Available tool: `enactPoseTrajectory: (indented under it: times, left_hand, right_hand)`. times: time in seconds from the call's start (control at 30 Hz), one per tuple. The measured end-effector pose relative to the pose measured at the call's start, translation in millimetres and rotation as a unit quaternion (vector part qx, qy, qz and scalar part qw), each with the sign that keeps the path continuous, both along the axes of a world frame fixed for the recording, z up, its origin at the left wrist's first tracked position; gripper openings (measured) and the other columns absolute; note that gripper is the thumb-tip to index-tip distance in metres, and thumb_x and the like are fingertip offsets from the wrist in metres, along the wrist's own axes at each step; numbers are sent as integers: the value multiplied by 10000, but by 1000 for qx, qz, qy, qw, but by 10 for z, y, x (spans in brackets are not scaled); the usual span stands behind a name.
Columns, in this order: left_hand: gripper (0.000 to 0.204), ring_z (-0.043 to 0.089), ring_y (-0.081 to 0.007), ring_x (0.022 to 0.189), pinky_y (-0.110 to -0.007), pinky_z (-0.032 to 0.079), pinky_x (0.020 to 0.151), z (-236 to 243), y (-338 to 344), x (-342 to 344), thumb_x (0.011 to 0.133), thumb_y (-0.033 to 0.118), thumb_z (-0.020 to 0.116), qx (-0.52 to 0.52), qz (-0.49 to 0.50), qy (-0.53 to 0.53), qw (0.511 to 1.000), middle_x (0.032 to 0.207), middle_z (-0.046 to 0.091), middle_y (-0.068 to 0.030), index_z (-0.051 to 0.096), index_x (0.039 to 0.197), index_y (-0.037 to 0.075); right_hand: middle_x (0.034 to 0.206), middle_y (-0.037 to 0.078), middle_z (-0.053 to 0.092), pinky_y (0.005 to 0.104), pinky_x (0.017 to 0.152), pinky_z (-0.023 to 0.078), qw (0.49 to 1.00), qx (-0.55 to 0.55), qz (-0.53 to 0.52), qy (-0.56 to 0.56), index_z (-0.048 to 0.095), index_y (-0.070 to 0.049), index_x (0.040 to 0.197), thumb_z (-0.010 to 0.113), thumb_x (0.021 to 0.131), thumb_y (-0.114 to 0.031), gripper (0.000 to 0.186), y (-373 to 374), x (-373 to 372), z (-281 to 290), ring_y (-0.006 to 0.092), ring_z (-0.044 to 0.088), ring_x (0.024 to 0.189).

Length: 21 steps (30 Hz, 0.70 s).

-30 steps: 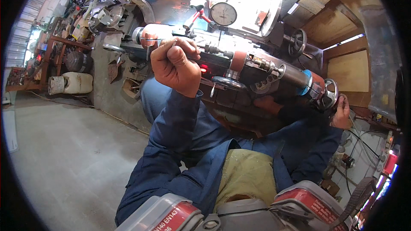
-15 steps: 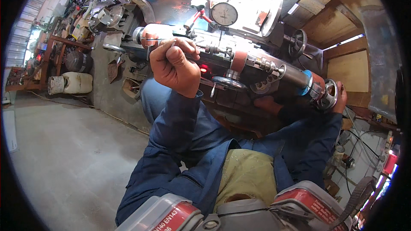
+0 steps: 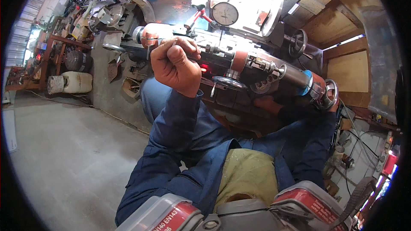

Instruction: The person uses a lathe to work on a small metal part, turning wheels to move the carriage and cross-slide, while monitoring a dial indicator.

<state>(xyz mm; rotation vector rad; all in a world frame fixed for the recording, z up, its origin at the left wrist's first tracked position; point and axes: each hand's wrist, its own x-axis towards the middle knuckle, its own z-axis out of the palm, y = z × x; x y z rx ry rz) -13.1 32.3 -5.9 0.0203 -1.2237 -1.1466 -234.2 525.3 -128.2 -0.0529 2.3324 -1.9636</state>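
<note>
Head view: we see our left hand (image 3: 179,65) raised in front of the machine (image 3: 291,76), fingers curled toward the thumb; we cannot tell whether they pinch anything. Our right hand (image 3: 334,106) is at the metal handwheel (image 3: 335,88) on the machine's right end, its grip too hidden to tell. Beyond stands a round dial gauge (image 3: 224,13).

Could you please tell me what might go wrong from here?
The left hand looks close to the metal shaft; if that turns, it might catch the hand. A careless bump could also disturb the dial gauge nearby. The right hand, mostly hidden at the handwheel, might slip or turn it too far.
</note>
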Motion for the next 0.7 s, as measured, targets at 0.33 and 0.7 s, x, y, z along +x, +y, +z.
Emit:
enactPoseTrajectory:
  times: [0.33, 0.7]
  left_hand:
    - [214, 533, -166, 580, -277, 468, 482, -53, -20, 46, 1002, 210, 528, 9, -49, 6, 999, 701, 542, -105, 459, 1053, 14]
    - [231, 535, -161, 586, -270, 466, 485, -47, -10, 33, 998, 225, 536, 0, -41, 9, 999, 697, 544, -105, 462, 1048, 12]
  right_hand:
    - [919, 31, 651, 270, 693, 510, 995, 91, -12, 30, 601, -47, 1083, 667, 909, -315, 326, 177, 162, -225, 124, 617, 798]
    - [938, 45, 666, 282, 642, 506, 985, 81, -2, -153, 613, -35, 1130, 682, 892, -272, 342, 419, 553, -102, 144, 637, 782]
